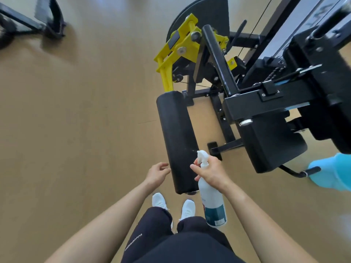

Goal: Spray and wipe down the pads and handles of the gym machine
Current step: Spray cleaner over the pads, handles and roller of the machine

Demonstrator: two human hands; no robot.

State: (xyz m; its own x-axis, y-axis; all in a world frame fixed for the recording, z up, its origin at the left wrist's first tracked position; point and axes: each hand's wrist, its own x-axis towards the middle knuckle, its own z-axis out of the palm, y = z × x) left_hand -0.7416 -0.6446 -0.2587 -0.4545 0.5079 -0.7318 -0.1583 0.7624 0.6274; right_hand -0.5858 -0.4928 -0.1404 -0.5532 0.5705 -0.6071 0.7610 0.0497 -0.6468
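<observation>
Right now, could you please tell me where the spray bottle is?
In the head view, low and right of centre, the spray bottle is held in the right hand, its nozzle aimed at the black roller pad.

Both bare arms reach forward from the lower frame edge.
The right hand (211,174) at 1 o'clock is closed around something white, forefinger extended; the left hand (156,174) at 11 o'clock hangs empty, fingers loosely curled.
</observation>
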